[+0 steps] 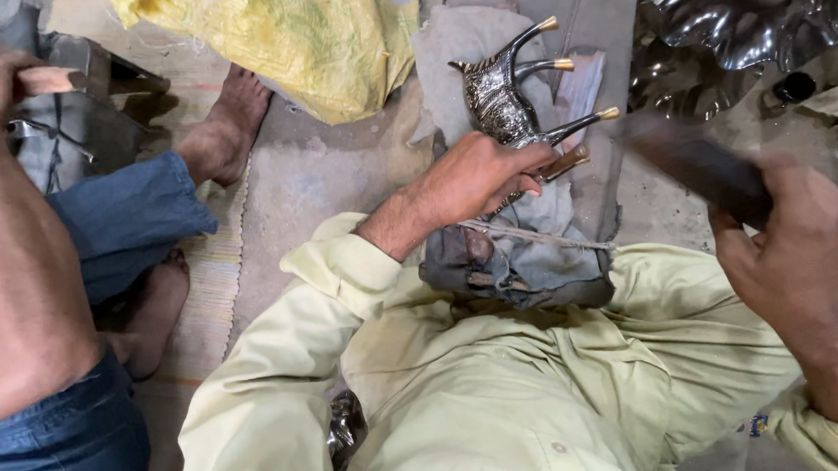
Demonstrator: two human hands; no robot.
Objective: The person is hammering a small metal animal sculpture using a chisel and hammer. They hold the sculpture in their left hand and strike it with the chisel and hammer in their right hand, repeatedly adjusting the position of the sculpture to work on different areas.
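My left hand [479,177] grips a small embossed silver metal animal figure [496,97] lying on its side, its legs tipped in gold pointing right. It rests on a grey cloth pad [484,39] over a block in front of me. My right hand [793,244] is raised to the right and closed around a dark tool [694,162], blurred by motion, whose end hangs just right of the figure's legs. My pale yellow sleeves fill the lower part of the view.
Another person sits at the left in blue jeans, bare feet [225,131] on the floor, an arm [3,255] holding a wooden handle. A yellow sack [277,34] lies at the top. Shiny crumpled dark metal sheet [747,1] sits top right.
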